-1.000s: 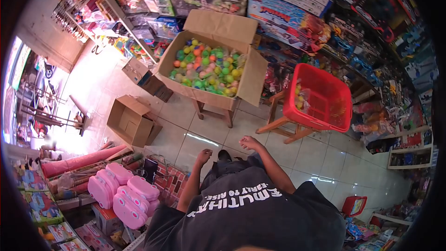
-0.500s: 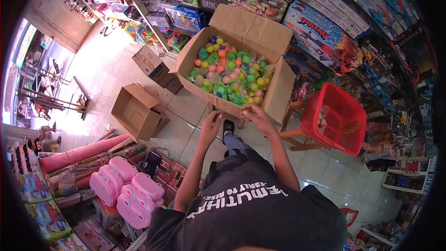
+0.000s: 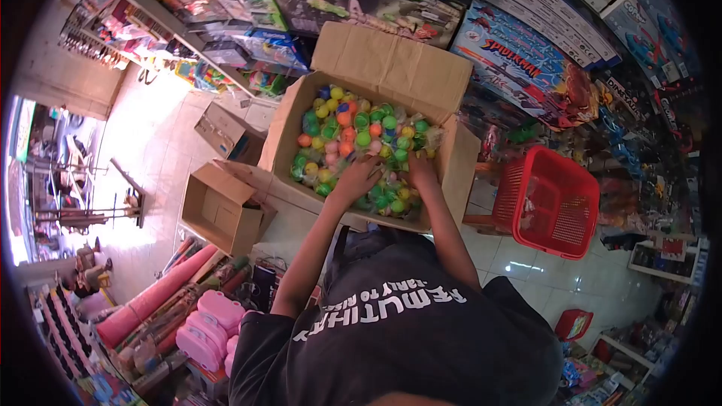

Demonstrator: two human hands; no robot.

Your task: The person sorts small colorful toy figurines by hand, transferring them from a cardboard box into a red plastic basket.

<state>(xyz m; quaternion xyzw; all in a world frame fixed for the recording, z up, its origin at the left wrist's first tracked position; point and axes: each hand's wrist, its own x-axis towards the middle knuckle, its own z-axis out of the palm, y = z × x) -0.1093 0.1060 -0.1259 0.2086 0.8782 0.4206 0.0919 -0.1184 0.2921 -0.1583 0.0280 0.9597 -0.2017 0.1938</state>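
Observation:
A large cardboard box (image 3: 280,124) with raised flaps is full of small colourful plastic balls (image 3: 363,137), green, yellow, orange and pink, several in clear wrapping. My left hand (image 3: 359,176) lies on the balls near the box's front side, fingers apart. To its right, my right hand (image 3: 421,171) reaches in over the front right part of the heap. Its fingertips are partly hidden among the balls, so its grip cannot be made out.
A red plastic basket (image 3: 514,199) stands to the right of the box. Smaller cardboard boxes, one of them an open carton (image 3: 214,207), sit on the tiled floor at left. Boxed toys (image 3: 519,60) line the back. Pink cases (image 3: 203,334) are at lower left.
Both hands have moved forward from in front of the box into it, onto the balls. My body has come closer to the box, and the view has shifted.

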